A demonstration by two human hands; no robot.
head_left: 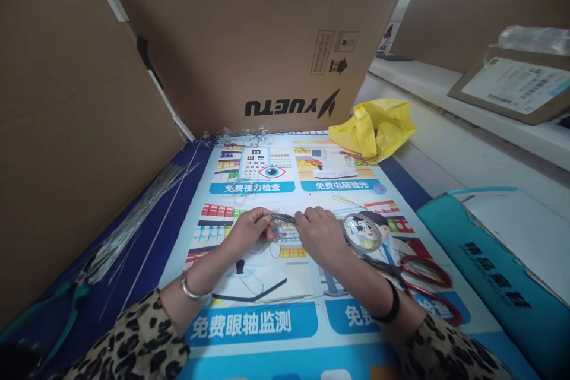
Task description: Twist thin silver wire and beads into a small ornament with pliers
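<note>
Metal piece (283, 218) — perhaps wire — is pinched by left hand (253, 229) and right hand (321, 236) above a printed poster (249, 359), cardboard (240, 35) behind.

We see leopard-print sleeves (140, 341), tan with black spots, a yellow plastic bag (392, 122), red-handled scissors (399, 275), a teal box (463, 237) with dark lettering, and a brown carton (249, 29) printed black. The slim metal piece (284, 218) looks dark grey, though tiny.

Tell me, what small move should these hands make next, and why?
Perhaps a slight twist of what look like pliers: the right hand grips them, their tip reaches the left hand's fingertips, and thin looped wire shows right there.
</note>
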